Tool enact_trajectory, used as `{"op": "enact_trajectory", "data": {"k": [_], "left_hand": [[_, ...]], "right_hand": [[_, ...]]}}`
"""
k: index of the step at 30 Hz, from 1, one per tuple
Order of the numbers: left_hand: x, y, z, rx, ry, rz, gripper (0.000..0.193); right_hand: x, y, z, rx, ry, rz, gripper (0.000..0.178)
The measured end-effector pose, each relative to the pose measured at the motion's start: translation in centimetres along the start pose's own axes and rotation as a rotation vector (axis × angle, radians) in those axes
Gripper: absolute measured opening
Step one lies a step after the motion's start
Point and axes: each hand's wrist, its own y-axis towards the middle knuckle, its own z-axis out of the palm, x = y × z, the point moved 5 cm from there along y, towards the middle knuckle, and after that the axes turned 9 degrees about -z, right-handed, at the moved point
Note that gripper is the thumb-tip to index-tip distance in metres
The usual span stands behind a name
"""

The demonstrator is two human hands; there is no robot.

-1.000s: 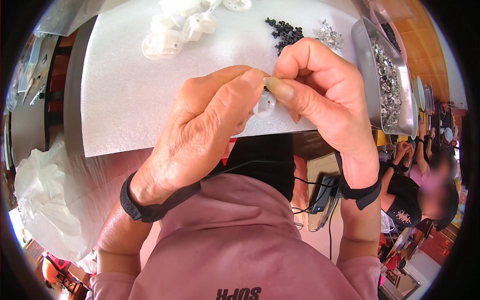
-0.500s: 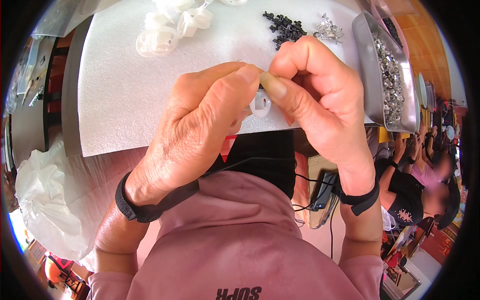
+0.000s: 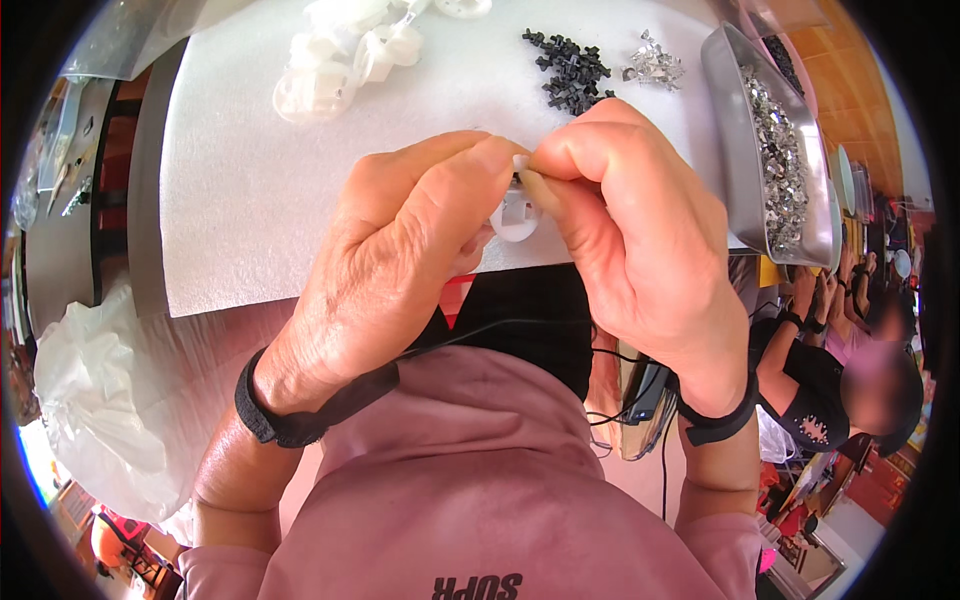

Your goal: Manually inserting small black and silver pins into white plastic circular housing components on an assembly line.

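My left hand [image 3: 400,230] is closed on a small white plastic part [image 3: 515,220] with a round flange, which shows between my two hands. At the top of that part sits a bit of black, mostly covered by fingertips. My right hand [image 3: 640,220] pinches thumb and forefinger together at the same spot, touching the part; whether a smaller piece is in the pinch is hidden. Beyond the right hand lie a pile of small black plastic pieces [image 3: 572,75] and a little heap of shiny metal clips [image 3: 655,62]. Several white plastic parts [image 3: 315,90] rest at the far left.
A metal tray [image 3: 735,130] of shiny metal pieces stands at the right of the white foam sheet [image 3: 230,200]. A white plastic bag [image 3: 100,400] hangs at the left. Cables run below the table edge near my right wrist. Other people sit at far right.
My right hand's fingers have curled in, with the thumb drawn lower and the forefinger now at the top of the white part. More of that part's top shows.
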Motion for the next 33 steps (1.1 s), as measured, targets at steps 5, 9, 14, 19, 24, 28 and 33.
{"op": "enact_trajectory", "data": {"k": [5, 9, 14, 19, 24, 28, 33], "left_hand": [[0.2, 0.1, 0.3, -0.007, -0.143, -0.108, 0.033], [0.2, 0.3, 0.2, -0.005, -0.155, -0.043, 0.032], [0.3, 0.4, 0.1, -0.027, -0.137, -0.096, 0.033], [0.1, 0.3, 0.3, -0.04, -0.122, -0.101, 0.035], [0.0, 0.2, 0.3, -0.046, -0.094, -0.125, 0.036], [0.0, 0.3, 0.4, -0.024, -0.097, -0.081, 0.036], [0.2, 0.4, 0.3, -0.018, -0.115, -0.094, 0.036]], "right_hand": [[0.0, 0.1, 0.0, 0.12, -0.128, -0.055, 0.027], [0.1, 0.5, -0.1, 0.181, -0.185, -0.044, 0.028], [0.1, 0.5, -0.1, 0.164, -0.143, -0.048, 0.028], [-0.4, 0.4, -0.1, 0.09, -0.063, -0.045, 0.022], [-0.7, 0.5, -0.2, 0.103, 0.028, 0.03, 0.018], [-0.1, 0.8, -0.3, 0.135, -0.063, 0.033, 0.022], [0.3, 1.3, -0.1, 0.174, -0.134, 0.027, 0.025]]}}
